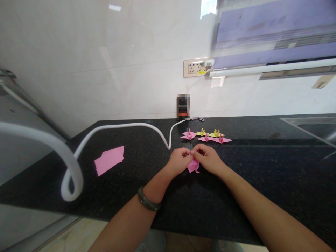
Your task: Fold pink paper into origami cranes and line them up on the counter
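Note:
A piece of pink folded paper [193,165] is pinched between my two hands, just above the dark countertop. My left hand [180,160] closes on its upper left side, and my right hand [209,158] grips the upper right side. Fingers cover the top of the paper, so its exact folds there are hidden. Beyond my hands stand several small folded paper cranes, with a pink crane [189,135] at the left and a yellow crane [216,134] behind another pink crane [222,139]. Off to the left lie overlapping pink paper sheets [109,160].
A thick white cable [126,125] loops over the left of the dark granite countertop [147,154]. A pixelated dark device [183,107] leans on the tiled wall, below a socket panel [193,68]. At the far right is a metal-edged recess [301,131].

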{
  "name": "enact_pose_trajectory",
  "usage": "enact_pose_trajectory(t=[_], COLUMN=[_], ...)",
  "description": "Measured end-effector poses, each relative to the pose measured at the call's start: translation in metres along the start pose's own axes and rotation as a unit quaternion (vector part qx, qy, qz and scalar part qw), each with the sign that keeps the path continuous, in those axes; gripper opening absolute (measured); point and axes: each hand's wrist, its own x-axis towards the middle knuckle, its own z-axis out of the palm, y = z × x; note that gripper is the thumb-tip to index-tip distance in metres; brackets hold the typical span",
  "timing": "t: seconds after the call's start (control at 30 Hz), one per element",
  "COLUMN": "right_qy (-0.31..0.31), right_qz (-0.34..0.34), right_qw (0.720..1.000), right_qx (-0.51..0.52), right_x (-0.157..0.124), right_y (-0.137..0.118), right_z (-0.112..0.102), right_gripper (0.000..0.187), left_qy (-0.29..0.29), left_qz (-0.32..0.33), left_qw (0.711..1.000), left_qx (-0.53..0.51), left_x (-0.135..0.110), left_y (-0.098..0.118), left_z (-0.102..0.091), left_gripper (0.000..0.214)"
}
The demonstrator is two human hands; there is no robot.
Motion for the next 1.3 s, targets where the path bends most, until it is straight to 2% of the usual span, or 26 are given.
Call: enact_pose_trajectory(t=[1.3], right_qy=[-0.012], right_qz=[-0.001], right_qw=[1.000], right_qx=[-0.018], right_x=[0.0009], right_y=[0.0003], right_z=[0.0002], right_gripper=[0.011], left_qy=[0.002], left_qz=[0.005], left_qw=[1.000], left_qx=[0.014], left_x=[0.0017], left_y=[-0.0044], left_z=[0.0016], left_gripper=[0.022])
